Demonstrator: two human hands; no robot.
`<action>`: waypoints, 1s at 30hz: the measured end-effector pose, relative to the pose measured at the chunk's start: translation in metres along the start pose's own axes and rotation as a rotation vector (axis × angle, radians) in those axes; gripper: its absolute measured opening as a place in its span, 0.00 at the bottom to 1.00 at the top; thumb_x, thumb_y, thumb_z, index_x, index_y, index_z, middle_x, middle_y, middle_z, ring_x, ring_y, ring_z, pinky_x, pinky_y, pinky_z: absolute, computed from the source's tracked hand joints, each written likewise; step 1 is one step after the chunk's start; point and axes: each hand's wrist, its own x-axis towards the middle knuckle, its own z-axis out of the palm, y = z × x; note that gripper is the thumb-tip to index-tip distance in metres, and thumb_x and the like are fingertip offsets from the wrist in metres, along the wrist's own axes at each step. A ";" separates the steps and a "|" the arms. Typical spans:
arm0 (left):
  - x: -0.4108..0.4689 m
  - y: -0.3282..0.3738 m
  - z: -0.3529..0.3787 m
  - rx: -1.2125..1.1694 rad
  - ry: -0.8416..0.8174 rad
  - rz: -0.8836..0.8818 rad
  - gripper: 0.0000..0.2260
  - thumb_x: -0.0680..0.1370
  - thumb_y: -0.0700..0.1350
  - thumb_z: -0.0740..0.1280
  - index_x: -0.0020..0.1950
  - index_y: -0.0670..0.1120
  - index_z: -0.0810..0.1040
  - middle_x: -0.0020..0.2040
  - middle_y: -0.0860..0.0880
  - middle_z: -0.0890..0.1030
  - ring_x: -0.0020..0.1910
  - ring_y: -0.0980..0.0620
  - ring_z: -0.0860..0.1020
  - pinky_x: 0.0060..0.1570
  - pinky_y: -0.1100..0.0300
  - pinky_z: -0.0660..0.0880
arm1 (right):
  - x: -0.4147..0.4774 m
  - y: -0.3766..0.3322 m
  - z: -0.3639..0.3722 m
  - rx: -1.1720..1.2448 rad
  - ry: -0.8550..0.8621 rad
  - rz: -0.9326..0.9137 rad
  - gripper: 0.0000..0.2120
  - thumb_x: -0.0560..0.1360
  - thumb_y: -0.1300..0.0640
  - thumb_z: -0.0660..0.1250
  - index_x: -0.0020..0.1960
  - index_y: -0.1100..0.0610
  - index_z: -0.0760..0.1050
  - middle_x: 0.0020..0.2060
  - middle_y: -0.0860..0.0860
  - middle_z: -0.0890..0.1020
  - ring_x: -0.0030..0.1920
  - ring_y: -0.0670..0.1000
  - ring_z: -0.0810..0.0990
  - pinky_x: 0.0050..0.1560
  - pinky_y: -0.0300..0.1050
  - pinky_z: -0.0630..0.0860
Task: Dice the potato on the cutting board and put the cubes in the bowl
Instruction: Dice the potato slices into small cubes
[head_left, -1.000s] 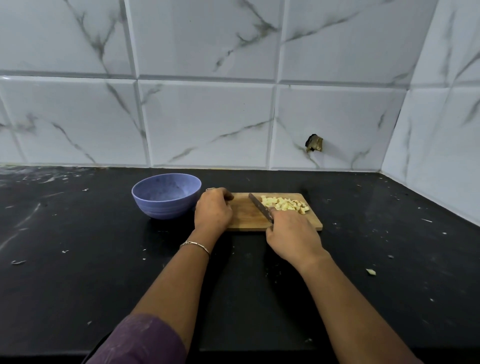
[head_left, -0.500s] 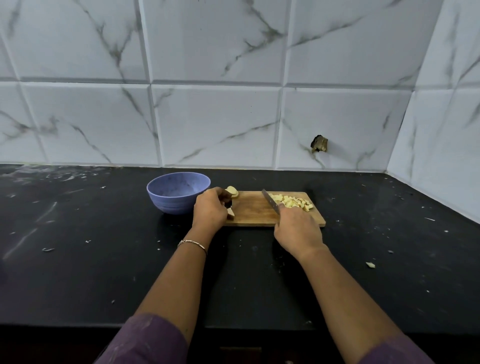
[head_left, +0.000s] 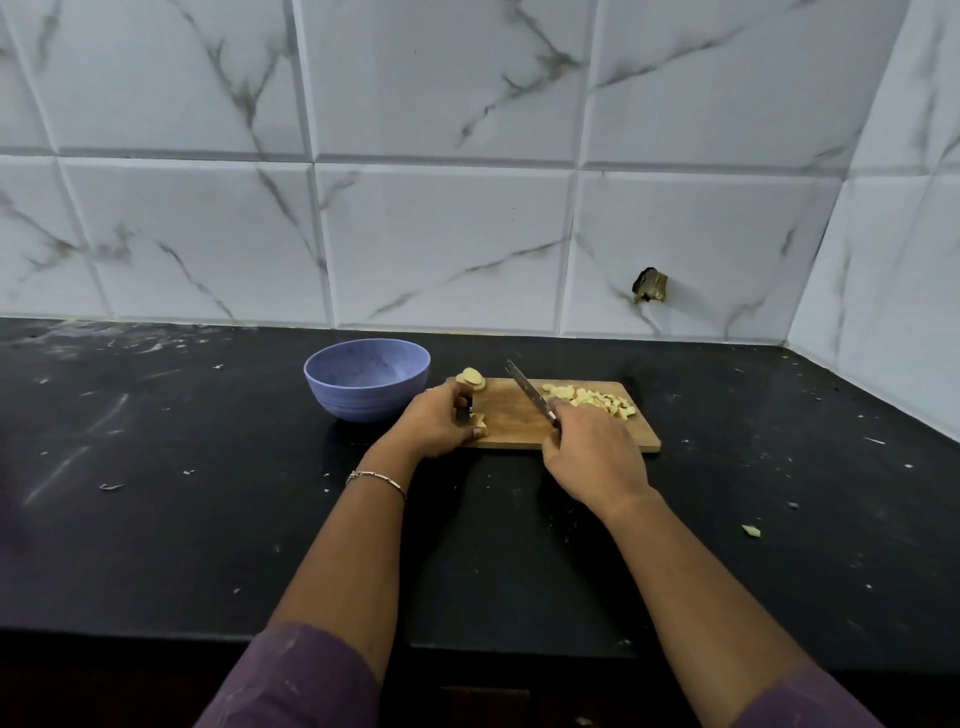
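1. Purple sleeves (head_left: 291, 680), nearest edge: you are reaching both forearms out over the black stone counter (head_left: 156, 519).
2. Thin metal bracelet (head_left: 376, 480): sitting on your left wrist.
3. Pale potato scrap (head_left: 750, 530): lying loose on the counter at near right, well apart from the board.
4. Right hand (head_left: 592, 452): you are clamping its fingers round the handle of the steel-bladed kitchen knife (head_left: 527, 392). The blade is slanting far-left over the bare middle of the board.
5. Left hand (head_left: 441, 423): you are curling its fingers round the pale undiced potato piece (head_left: 471, 378) at the board's left end.
6. Rectangular wooden cutting board (head_left: 509, 421): lying flat, just beyond both hands.
7. Heap of pale potato cubes (head_left: 592, 400): sitting on the board's far right part.
8. Round lavender plastic bowl (head_left: 366, 384): standing just left of the board, showing no cubes inside.
9. White marble-veined wall tiles (head_left: 447, 244): running along the far side.

Step in hand, as judged: dicing, partly done. The next move is likely calling for the held piece to go under the blade with fingertips tucked back. After that, the cubes are going to the bowl.
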 end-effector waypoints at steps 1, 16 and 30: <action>0.000 0.000 0.000 -0.001 0.001 0.000 0.27 0.75 0.44 0.74 0.72 0.44 0.69 0.63 0.47 0.77 0.62 0.50 0.76 0.64 0.59 0.71 | 0.000 0.000 0.000 0.001 -0.003 -0.003 0.22 0.81 0.52 0.64 0.74 0.52 0.68 0.52 0.50 0.79 0.54 0.50 0.79 0.55 0.45 0.76; 0.005 -0.003 0.004 0.072 0.145 0.049 0.12 0.79 0.40 0.68 0.62 0.46 0.81 0.61 0.48 0.81 0.62 0.51 0.77 0.62 0.62 0.69 | 0.001 0.001 0.002 0.011 -0.017 0.001 0.15 0.80 0.53 0.65 0.66 0.52 0.76 0.49 0.49 0.79 0.49 0.49 0.79 0.51 0.45 0.79; 0.012 0.021 0.032 0.133 0.361 0.025 0.06 0.76 0.51 0.69 0.52 0.54 0.82 0.49 0.55 0.82 0.56 0.52 0.77 0.59 0.51 0.73 | 0.004 0.002 0.003 0.023 0.009 0.024 0.16 0.80 0.52 0.65 0.67 0.52 0.76 0.49 0.49 0.81 0.50 0.49 0.80 0.48 0.42 0.77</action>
